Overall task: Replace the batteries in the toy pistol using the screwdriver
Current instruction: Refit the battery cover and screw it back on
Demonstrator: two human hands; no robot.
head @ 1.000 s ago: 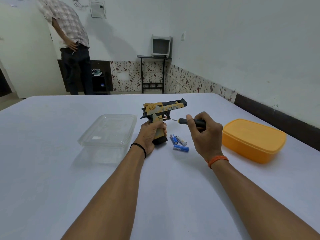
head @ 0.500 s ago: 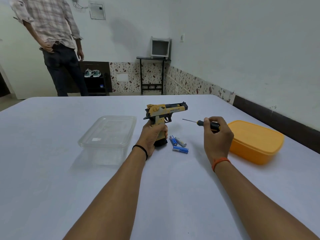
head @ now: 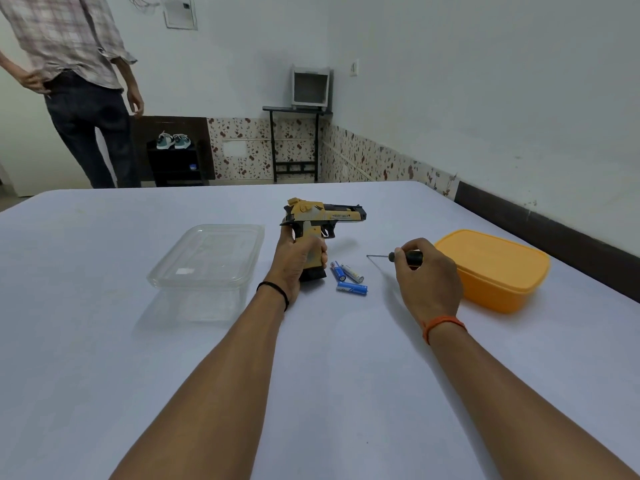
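Pistol: our left hand (head: 297,265) wraps the grip of the toy pistol (head: 323,216), upright on the white surface (head: 104,375), barrel pointing right.
Screwdriver: our right hand (head: 427,282) pinches the screwdriver (head: 398,257) by its handle, tip low and well clear of the pistol.
Batteries: three blue batteries (head: 348,278) lie just right of the pistol's base.
Risk, rolling: we judge a brush of either wrist could send these round cells rolling.
Risk, screw: any loosened screw, too small for us to see, could vanish on the cloth.
Containers: clear box (head: 207,258) left, orange box (head: 495,268) right.
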